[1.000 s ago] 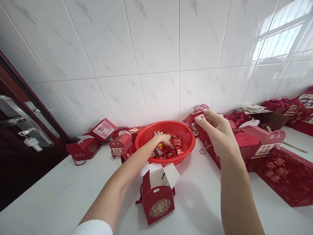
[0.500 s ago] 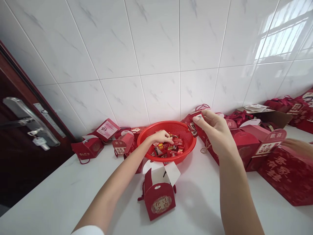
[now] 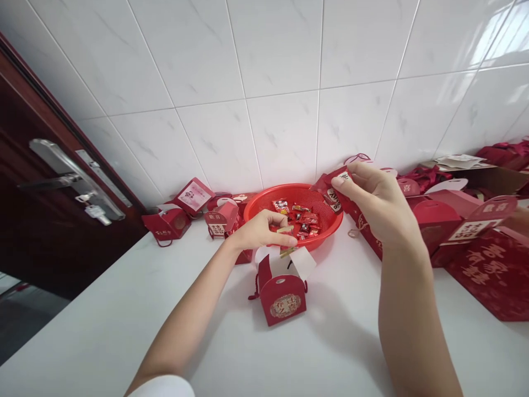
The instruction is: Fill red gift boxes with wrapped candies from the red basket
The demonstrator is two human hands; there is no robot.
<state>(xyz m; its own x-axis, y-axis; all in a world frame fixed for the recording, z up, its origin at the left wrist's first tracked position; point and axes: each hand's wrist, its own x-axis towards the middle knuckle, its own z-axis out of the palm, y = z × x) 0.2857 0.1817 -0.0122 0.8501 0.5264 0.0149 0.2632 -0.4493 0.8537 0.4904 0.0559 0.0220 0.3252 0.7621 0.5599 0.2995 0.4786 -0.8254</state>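
My left hand (image 3: pixel 261 230) is closed on a small wrapped candy (image 3: pixel 288 251) with a gold-coloured wrapper, just above the open flaps of a red gift box (image 3: pixel 285 302). The box stands upright on the white table, its white inner flaps spread and gold characters on its front. Behind it sits a red plastic basket (image 3: pixel 270 194) with many small wrapped candies (image 3: pixel 305 220) inside. My right hand (image 3: pixel 378 204) pinches a red snack packet (image 3: pixel 326 184) with white labels, held over the basket's right rim.
Several red boxes (image 3: pixel 167 225) line the wall at the left. More boxes (image 3: pixel 458 218) and a large red bag (image 3: pixel 496 270) lie at the right, with a person's hand (image 3: pixel 516 220) partly in view there. A dark door with a handle (image 3: pixel 76 179) is at far left.
My left hand has come out of the basket with a candy and moved toward me, above the box. My right hand still holds the packet. The view has shifted slightly.
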